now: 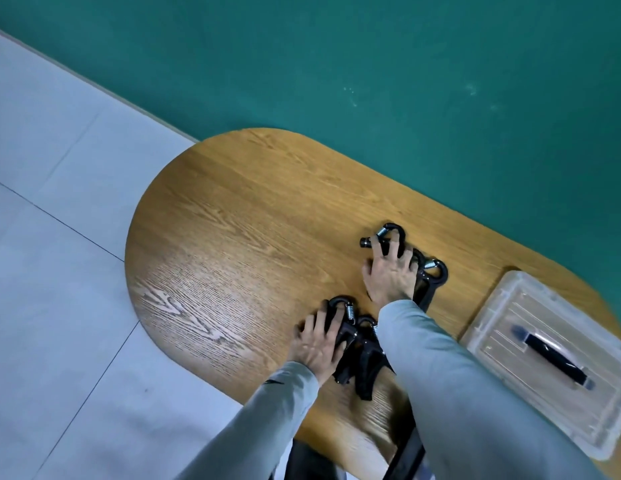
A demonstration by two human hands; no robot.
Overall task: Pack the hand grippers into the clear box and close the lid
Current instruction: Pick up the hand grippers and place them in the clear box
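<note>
Wooden surface [233,216] with a rounded end, set against a green wall [371,64]; grey tiled floor [52,202] at 9 o'clock. Four black hand grippers with metal springs lie on the surface in two pairs.

Far pair: one hand gripper [388,237] at 12 o'clock of the right hand, its neighbour [432,275] at 3 o'clock of that hand, the two just beside each other. Right hand [390,275] lies on top of this pair, fingers spread and curled down over the black handles (grip looks closed on them, thumb side partly hidden).

Near pair: one hand gripper [340,317] under the left hand, the other [366,358] at 3 o'clock of it, handles pointing toward 6 o'clock, touching or overlapping (cannot tell which). Left hand [317,344] rests over the first of these, fingers curled round its looped top and handles; edges are motion-blurred.

Both arms in light grey sleeves [458,393] come in from 6 o'clock.

Clear box [503,292] sits at 3 o'clock on the surface, well apart from the hands, lid on, with a black handle [553,358] on the lid. No hand gripper shows inside it through the lid; all four are out on the surface

A dark frame [406,459] shows below the surface edge at 6 o'clock
</note>
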